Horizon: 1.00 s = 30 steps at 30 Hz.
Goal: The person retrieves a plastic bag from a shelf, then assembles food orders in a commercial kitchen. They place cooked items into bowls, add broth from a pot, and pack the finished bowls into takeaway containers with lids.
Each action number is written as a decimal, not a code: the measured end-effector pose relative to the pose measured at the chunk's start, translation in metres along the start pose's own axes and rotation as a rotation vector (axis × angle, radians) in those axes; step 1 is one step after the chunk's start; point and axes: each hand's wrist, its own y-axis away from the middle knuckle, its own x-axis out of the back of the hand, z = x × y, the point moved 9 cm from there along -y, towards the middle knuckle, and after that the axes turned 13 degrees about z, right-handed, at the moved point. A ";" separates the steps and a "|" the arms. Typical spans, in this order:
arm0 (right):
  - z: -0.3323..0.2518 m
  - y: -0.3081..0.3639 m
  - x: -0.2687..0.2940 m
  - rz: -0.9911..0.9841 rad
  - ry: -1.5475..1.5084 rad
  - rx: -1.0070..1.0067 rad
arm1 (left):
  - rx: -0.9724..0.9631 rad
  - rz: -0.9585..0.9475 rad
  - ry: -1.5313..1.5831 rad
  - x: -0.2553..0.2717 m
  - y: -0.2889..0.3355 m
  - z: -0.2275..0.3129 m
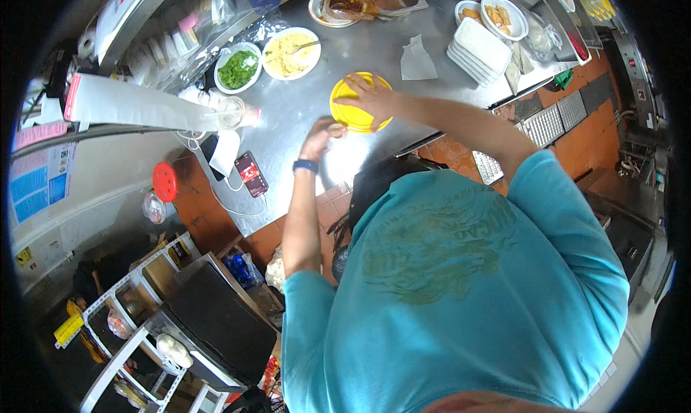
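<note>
My right hand [372, 100] lies flat with its fingers spread on top of a round yellow plate or lid [365, 123] on the steel counter. Beside its lower left edge is my left hand [317, 139], wearing a dark blue wristband. Those fingers are closed around a small pale piece [336, 130], too small and blurred to name. Whatever lies under the yellow disc is hidden. Farther off to the left stand a white bowl of chopped green herbs [238, 70] and a white bowl of pale yellow food [283, 58] with a spoon in it.
A phone [251, 174] with a white cable lies near the counter's left edge. Stacked white containers [481, 49] and a paper sheet [418, 59] sit to the right. At the back is a plate of brown sauce [348, 4]. A red stool [165, 182] stands at left.
</note>
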 end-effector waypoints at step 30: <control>0.041 0.032 -0.029 0.033 -0.411 -0.782 | -0.133 -0.214 -0.038 -0.049 0.017 0.003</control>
